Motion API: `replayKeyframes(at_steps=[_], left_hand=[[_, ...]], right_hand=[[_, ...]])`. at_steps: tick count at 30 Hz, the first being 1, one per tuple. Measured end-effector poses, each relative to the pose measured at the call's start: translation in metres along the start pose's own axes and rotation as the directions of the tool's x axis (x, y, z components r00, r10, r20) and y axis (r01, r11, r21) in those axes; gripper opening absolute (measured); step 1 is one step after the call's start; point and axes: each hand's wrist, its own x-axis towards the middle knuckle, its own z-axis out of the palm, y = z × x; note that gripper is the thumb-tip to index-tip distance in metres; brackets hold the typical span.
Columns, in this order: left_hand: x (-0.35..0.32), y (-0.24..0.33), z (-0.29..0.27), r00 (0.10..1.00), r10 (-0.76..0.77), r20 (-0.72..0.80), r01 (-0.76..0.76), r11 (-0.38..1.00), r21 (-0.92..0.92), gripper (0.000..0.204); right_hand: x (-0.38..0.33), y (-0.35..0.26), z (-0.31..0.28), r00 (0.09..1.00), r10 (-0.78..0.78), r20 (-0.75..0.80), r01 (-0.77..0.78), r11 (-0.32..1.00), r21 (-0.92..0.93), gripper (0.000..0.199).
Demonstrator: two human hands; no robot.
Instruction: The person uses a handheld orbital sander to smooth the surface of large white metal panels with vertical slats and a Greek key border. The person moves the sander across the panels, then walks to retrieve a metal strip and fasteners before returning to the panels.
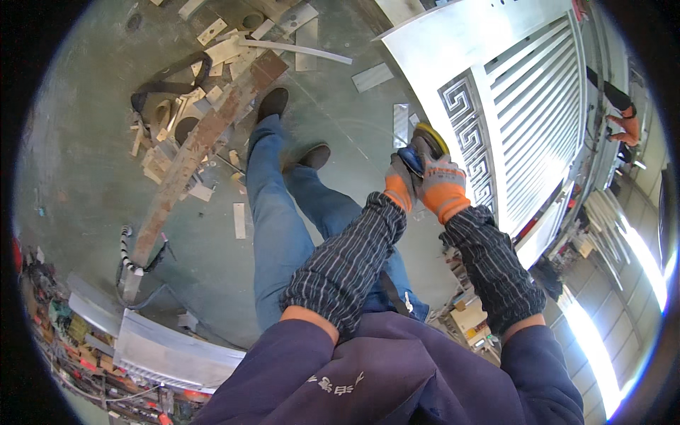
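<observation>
A hand-held disc sander [411, 159] with a blue body and a yellow-edged round pad is between my hands. My left hand [399, 183], in a grey and orange glove, is closed around its lower body. My right hand [442, 183], gloved alike, wraps the sander's upper part near the pad. Close beside the pad stands a white metal panel [439, 53] with slanted slats and a dark strip of square key pattern [469, 131]. Whether the pad touches the panel's edge I cannot tell. Both fists partly hide the sander's body.
A long rusty beam [191, 152] lies across the floor at left, with scattered metal offcuts [180, 117] around it. A pale curved strip [297, 51] rests near its far end. A cable [127, 248] loops at its near end. Another person's orange-gloved hand [626, 127] shows far right.
</observation>
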Motion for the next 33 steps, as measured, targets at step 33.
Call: replayKeyframes(at_steps=[33], left_hand=[[0.043,0.011,-0.087,0.951,0.288,0.113,0.021,-0.426,0.904,0.046]], right_hand=[[-0.003,-0.016,0.046,0.989,0.148,-0.001,-0.144,0.963,0.228,0.071]])
